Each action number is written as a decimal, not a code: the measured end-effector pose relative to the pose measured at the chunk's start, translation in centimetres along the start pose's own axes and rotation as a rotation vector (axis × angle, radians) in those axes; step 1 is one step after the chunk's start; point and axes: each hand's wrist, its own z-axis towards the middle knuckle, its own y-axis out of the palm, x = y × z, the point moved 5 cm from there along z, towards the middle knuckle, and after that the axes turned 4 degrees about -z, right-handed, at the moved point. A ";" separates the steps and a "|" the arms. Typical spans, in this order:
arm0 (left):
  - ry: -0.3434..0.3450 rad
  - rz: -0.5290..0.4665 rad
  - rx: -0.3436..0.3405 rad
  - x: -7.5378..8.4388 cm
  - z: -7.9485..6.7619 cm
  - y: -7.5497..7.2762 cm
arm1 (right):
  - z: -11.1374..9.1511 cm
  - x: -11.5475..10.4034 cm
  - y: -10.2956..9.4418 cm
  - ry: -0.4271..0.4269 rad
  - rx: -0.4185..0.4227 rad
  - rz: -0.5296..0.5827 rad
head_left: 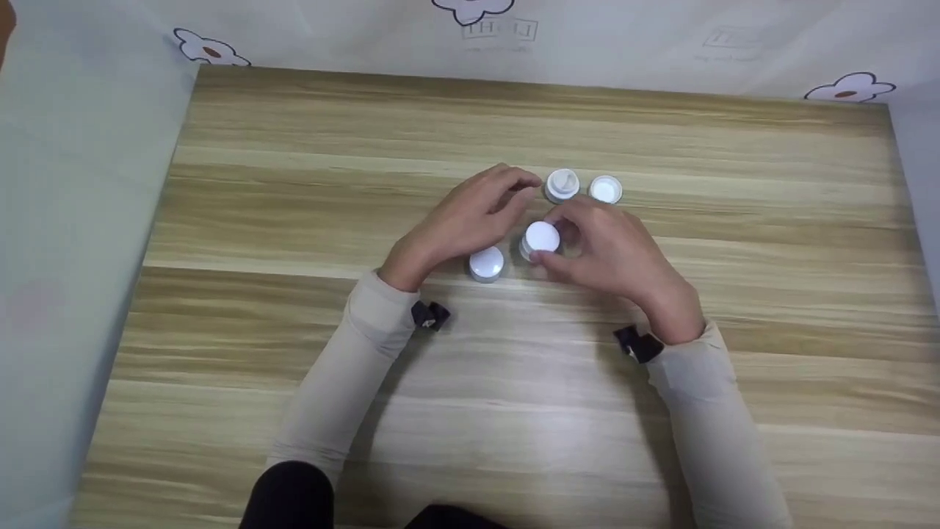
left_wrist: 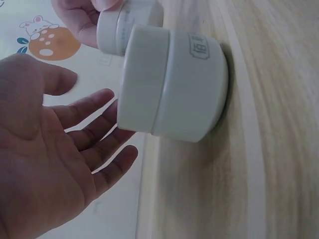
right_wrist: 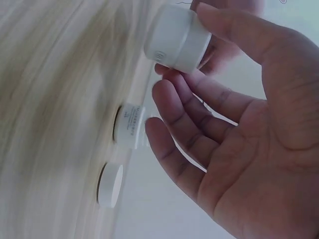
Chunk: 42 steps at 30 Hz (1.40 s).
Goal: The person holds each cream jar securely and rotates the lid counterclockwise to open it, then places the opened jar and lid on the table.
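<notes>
Left grip (head_left: 470, 211) spread, the right grip (head_left: 613, 246) pinching a capped jar (head_left: 542, 238) could brush and topple the uncapped jar (head_left: 563, 185) nearer the worktop's far edge (head_left: 470, 85).

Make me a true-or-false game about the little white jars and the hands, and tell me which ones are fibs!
1. The right hand holds a white jar with its top on. True.
2. The left hand holds a jar too. False: it holds nothing.
3. The open jar stands next to a loose lid. True.
4. The closed jar near the left wrist lies on its side. False: it stands upright.
5. The table has a wood-grain pattern. True.
</notes>
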 end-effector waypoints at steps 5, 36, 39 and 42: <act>0.089 -0.039 0.003 0.5 -0.2 -0.3 | 0.2 0.4 -0.6 0.051 0.081 0.025; 0.205 0.070 0.038 1.3 0.2 0.1 | -0.1 0.4 -2.2 0.120 0.313 0.194; 0.217 0.070 0.042 1.4 0.1 0.0 | -0.1 0.4 -2.2 0.116 0.326 0.192; 0.231 0.068 0.055 1.6 0.0 -0.1 | 0.0 0.4 -2.2 0.113 0.333 0.190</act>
